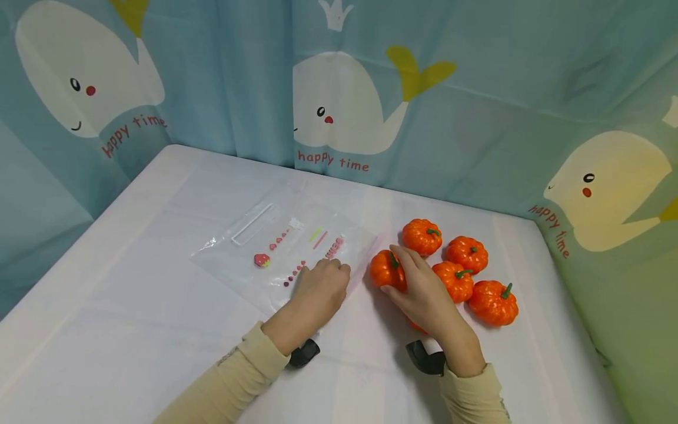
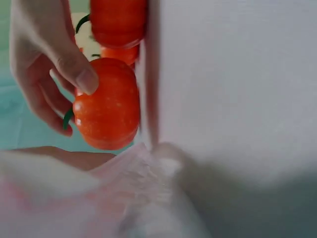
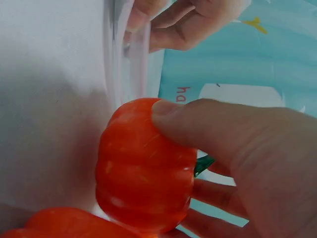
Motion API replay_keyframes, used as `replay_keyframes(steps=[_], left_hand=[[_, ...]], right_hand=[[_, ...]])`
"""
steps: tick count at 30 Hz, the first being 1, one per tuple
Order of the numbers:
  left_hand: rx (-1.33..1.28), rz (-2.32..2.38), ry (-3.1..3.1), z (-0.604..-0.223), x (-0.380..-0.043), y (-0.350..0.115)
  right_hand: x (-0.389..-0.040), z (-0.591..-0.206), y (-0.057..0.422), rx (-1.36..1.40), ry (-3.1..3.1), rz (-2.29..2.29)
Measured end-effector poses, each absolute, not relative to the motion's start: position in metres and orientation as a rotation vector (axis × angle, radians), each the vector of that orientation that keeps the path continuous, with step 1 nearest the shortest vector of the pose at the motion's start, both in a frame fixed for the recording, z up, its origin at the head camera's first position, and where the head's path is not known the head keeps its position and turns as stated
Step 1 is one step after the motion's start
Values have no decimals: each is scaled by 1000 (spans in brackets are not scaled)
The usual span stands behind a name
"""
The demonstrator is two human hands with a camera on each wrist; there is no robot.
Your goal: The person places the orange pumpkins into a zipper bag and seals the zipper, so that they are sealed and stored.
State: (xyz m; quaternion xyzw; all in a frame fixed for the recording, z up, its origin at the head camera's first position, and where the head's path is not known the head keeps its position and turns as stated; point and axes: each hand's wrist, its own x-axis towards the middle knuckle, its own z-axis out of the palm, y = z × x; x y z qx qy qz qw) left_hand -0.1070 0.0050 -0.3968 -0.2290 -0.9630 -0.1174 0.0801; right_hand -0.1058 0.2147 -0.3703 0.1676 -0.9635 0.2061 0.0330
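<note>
A small orange toy pumpkin [image 1: 382, 272] with a green stem stands by the right edge of a clear zip bag [image 1: 251, 247]. My right hand [image 1: 426, 294] grips this pumpkin, with the thumb on its near side and the fingers on its far side. The bag lies flat, printed with a strawberry and little hearts. Its pink-edged opening faces the pumpkin. My left hand [image 1: 320, 288] pinches the bag's edge, as the right wrist view shows its fingers [image 3: 141, 17] on the raised film.
Several more orange pumpkins [image 1: 494, 302] stand grouped right of my right hand, and one is partly hidden under its wrist. The white table [image 1: 132, 318] ends at a blue-green curtain [image 1: 477, 129] with whale prints. Black wrist mounts [image 1: 304, 354] hang below both forearms.
</note>
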Motion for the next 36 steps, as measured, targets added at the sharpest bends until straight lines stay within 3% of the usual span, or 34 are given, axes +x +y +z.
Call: replay_keyframes(steps=[15,30,36], left_hand=[[-717,-537,-2832,-382,-112,1],[-716,-606,-2774,-373,-115,-3],[-725,-613,-2782,-372,-116,-5]], right_hand=[[-99,-361,203,625,-2874,621],[-106,-379,192,783,-2770,584],[-104,-381,188,705,-2808,529]])
